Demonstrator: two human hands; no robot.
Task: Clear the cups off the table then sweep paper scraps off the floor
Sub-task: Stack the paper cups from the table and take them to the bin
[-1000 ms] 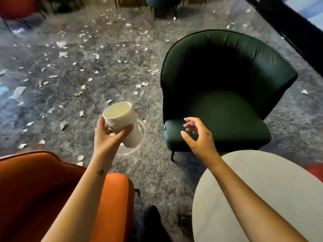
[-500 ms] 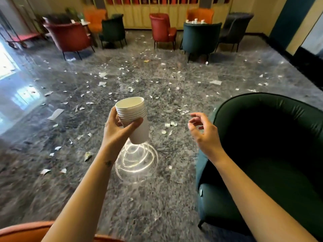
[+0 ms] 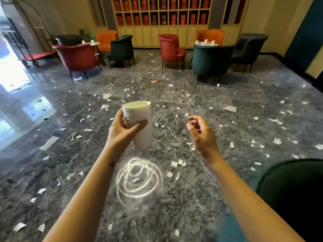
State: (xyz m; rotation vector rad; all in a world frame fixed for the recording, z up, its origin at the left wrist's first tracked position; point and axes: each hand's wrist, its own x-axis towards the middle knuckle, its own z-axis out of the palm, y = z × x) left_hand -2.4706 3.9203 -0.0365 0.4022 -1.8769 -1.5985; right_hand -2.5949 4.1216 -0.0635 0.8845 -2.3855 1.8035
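White cups (image 3: 142,137), left hand (image 3: 120,132) still gripping — green chair (image 3: 293,194) lower

Head-worn view, forward and downward

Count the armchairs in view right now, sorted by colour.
Red armchairs: 2
Orange armchairs: 2
Green or teal armchairs: 3
Dark grey armchairs: 2
Total: 9
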